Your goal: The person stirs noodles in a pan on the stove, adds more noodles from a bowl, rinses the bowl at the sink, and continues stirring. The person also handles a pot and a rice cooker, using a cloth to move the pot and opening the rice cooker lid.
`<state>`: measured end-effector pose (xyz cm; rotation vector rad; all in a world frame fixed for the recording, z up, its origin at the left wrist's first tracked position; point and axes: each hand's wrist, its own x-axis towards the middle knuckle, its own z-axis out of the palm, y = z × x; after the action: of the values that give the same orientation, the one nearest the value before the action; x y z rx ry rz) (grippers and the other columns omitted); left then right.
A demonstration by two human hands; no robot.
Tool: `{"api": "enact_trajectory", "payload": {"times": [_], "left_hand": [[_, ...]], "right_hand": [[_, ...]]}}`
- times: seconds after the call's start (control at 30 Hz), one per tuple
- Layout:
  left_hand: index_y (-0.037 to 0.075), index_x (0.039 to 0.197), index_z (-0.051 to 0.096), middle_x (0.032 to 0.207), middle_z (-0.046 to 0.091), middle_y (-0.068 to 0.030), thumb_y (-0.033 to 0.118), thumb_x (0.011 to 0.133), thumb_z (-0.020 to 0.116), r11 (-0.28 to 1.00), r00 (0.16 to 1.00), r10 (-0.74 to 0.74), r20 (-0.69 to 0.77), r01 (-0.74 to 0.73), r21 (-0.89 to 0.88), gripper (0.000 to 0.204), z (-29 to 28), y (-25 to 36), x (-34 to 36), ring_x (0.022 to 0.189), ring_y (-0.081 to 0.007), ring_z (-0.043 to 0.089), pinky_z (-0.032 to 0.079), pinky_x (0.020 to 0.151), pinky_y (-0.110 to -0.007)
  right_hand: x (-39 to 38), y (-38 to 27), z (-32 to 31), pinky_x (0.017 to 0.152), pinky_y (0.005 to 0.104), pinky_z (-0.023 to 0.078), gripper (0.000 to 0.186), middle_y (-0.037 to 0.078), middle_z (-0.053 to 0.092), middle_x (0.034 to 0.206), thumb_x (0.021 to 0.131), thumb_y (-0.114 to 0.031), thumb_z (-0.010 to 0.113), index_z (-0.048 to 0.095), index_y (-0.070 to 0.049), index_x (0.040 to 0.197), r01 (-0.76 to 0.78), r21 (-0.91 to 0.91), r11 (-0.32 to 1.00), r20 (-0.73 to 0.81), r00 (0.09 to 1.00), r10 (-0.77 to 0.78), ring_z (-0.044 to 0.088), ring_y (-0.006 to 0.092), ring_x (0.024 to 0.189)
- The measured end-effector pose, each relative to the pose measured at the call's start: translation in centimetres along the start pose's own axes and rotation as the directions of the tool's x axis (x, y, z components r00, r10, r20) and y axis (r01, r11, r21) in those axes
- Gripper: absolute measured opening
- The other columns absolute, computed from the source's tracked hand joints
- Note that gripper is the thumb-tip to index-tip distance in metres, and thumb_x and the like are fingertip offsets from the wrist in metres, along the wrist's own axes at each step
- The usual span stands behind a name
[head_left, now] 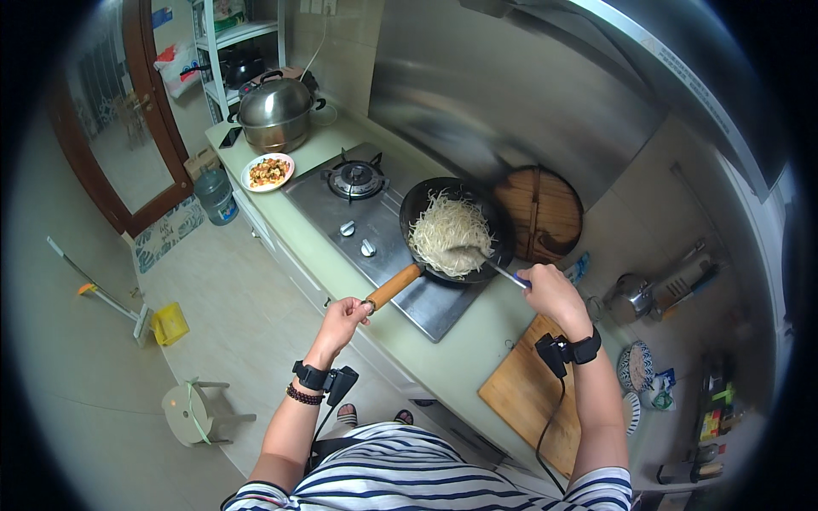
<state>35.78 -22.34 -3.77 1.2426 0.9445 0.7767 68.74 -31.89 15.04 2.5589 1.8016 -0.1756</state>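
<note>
A dark wok (415,202) full of pale bean sprouts (449,228) sits over the right side of the gas stove (399,294). My left hand (345,320) is closed on the end of its wooden handle (394,286). From the right, my right hand (552,294) grips a spatula (503,270) by its blue-tipped handle. The spatula's head is down among the sprouts and partly hidden by them. Black bands with small devices are strapped to both my wrists.
Left of the wok are a bare burner (354,177), a plate of cooked food (270,172) and a steel steamer pot (274,115). A round wooden lid (545,213) leans behind the wok. A cutting board (520,387) lies to the right, near patterned bowls (636,366).
</note>
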Motion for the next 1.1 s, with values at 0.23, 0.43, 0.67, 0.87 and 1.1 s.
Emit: {"api": "enact_trajectory", "payload": {"times": [0.23,0.43,0.67,0.87,1.1], "left_hand": [[0.002,0.086,0.061,0.073,0.062,0.0002,0.019,0.094,0.063,1.0,1.0,0.017,0.021,-0.017,-0.001,0.019,-0.1,0.4,-0.1,0.068,-0.0067,0.058,0.043,0.064,-0.022],[0.002,0.088,0.062,0.076,0.061,0.0003,0.019,0.095,0.062,1.0,0.999,-0.014,0.028,0.014,-0.005,0.018,-0.1,0.2,0.0,0.071,-0.0089,0.058,0.045,0.072,-0.024],[0.002,0.086,0.062,0.075,0.061,0.0004,0.018,0.095,0.061,1.0,1.0,0.002,0.02,-0.002,-0.001,0.018,-0.1,0.3,-0.1,0.07,-0.0089,0.058,0.045,0.071,-0.024],[0.002,0.088,0.062,0.075,0.061,0.0001,0.019,0.095,0.061,1.0,1.0,-0.001,0.031,0.001,-0.004,0.018,0.0,0.5,-0.2,0.071,-0.0087,0.058,0.044,0.072,-0.024],[0.002,0.088,0.061,0.076,0.062,0.0005,0.019,0.095,0.062,1.0,1.0,-0.013,0.025,0.013,-0.012,0.018,-0.1,0.4,-0.2,0.071,-0.0085,0.058,0.045,0.072,-0.024]], "right_hand": [[0.6,-0.6,0.6,0.086,0.0472,0.052,0.035,0.026,0.066,0.1,0.077,-0.001,0.055,0.07,-0.007,0.108,0.054,0.11,0.993,-0.005,0.999,-0.053,0.063,0.0411,0.098],[0.8,1.1,-0.9,0.088,0.0454,0.051,0.036,0.025,0.066,0.1,0.079,-0.005,0.06,0.068,-0.007,0.114,0.051,0.152,0.987,-0.102,0.994,-0.036,0.064,0.0398,0.098],[1.6,-0.9,1.7,0.088,0.0468,0.051,0.033,0.026,0.065,0.1,0.079,-0.003,0.06,0.068,-0.006,0.111,0.006,0.119,0.993,-0.057,0.998,0.001,0.063,0.0408,0.099],[1.4,0.2,2.5,0.09,0.0439,0.05,0.036,0.027,0.064,0.101,0.079,-0.005,0.063,0.067,-0.005,0.115,-0.03,0.177,0.984,-0.047,0.998,0.039,0.062,0.0409,0.1],[1.0,7.7,0.9,0.058,0.0333,0.05,0.04,0.011,0.068,0.076,0.082,-0.011,0.067,0.064,-0.003,0.121,-0.161,0.576,0.802,0.079,0.987,0.141,0.063,0.0174,0.061]]}}
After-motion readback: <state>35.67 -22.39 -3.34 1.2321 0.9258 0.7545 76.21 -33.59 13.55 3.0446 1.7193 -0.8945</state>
